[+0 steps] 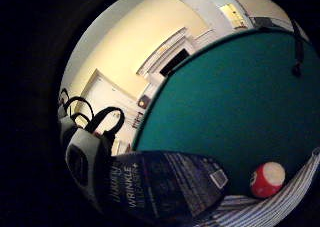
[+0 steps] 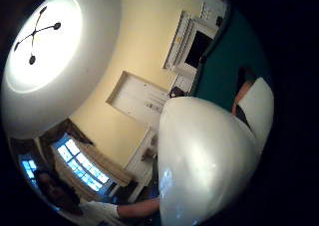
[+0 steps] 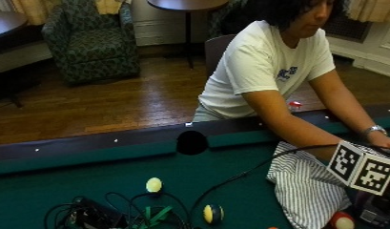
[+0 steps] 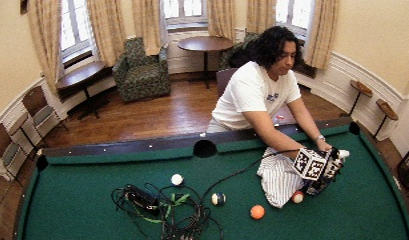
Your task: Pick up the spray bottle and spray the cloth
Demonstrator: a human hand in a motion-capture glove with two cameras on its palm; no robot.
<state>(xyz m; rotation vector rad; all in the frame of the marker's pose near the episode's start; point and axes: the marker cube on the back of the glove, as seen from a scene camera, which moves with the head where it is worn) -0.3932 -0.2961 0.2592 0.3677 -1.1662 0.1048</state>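
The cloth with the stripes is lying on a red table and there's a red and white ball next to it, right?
Nearly. The striped cloth does lie with a red and white ball right beside it, but the table is green, not red. It is a pool table with green felt, as the wide outside view shows plainly.

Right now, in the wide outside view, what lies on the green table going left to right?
Tangle of black cables, white ball, dark striped ball, orange ball, striped cloth, red-and-white ball, then the gloved right hand with the spray bottle.
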